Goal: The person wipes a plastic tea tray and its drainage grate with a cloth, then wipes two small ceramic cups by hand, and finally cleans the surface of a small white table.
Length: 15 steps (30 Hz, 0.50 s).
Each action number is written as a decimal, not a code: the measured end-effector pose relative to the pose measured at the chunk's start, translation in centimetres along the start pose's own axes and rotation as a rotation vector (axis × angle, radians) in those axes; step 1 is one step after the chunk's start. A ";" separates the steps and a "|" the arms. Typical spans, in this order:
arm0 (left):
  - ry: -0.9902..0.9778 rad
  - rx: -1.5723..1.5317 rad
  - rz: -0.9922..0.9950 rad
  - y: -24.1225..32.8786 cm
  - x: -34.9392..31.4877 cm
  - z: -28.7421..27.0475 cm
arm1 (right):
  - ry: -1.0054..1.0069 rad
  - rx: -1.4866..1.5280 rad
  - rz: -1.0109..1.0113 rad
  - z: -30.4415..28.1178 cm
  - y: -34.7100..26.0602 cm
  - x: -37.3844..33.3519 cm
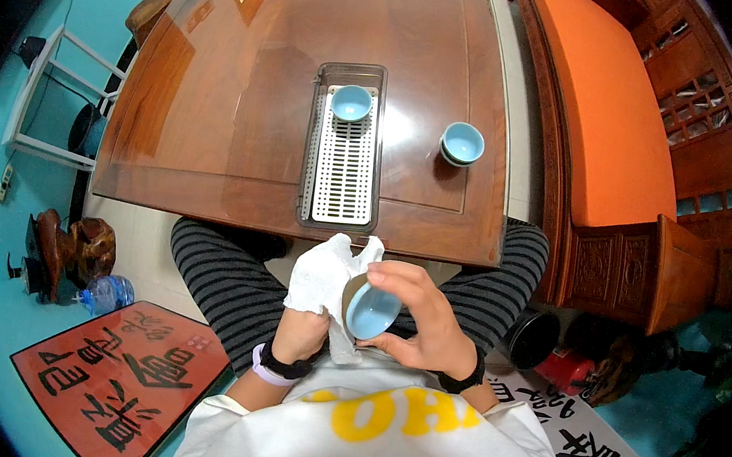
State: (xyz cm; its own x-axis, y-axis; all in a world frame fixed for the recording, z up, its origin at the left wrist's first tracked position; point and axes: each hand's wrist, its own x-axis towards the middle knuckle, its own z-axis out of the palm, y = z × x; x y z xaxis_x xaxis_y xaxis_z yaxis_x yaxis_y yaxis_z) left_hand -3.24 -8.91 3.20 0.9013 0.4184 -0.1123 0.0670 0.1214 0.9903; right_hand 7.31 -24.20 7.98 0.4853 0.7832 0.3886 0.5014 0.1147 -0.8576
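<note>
In my right hand (428, 318) I hold a small light-blue cup (375, 314) by its rim and base, tilted on its side above my lap. A white cloth or paper towel (319, 274) drapes over my left hand (299, 335), its upper part against the cup's outside. The left fingers are mostly hidden under it, but they are closed on it. Past the table's near edge, another light-blue bowl-shaped cup (352, 103) sits at the far end of a slotted white tray (340, 201) in a dark frame. Stacked light-blue cups (462, 143) stand to its right.
The glossy brown wooden table (244, 120) fills the space ahead. An orange-cushioned wooden bench (610, 120) runs along the right. On the left are a white metal rack (52, 101), a plastic water bottle (107, 295) and a red calligraphy sheet (127, 373). A black bin (533, 340) stands by my right knee.
</note>
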 end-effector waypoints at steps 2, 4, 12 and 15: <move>-0.014 -0.034 0.015 0.8 0.5 0.1 | -0.024 -0.038 0.000 -0.1 -0.4 0.1; -0.061 0.026 0.039 2.5 0.7 0.6 | -0.023 -0.054 0.013 -0.2 -0.9 0.2; 0.029 0.772 0.386 4.9 0.9 1.6 | 0.069 0.146 0.017 1.4 0.1 -1.3; 0.055 0.828 0.367 4.5 0.6 1.6 | 0.086 0.294 0.140 1.6 -0.1 -1.9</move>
State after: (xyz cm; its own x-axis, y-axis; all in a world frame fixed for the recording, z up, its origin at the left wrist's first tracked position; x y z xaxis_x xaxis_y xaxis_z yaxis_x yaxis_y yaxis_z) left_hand -1.66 -9.54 7.75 0.9062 0.3485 0.2395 0.0851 -0.7051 0.7040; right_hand 5.18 -24.72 6.80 0.6000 0.7507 0.2765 0.2037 0.1909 -0.9602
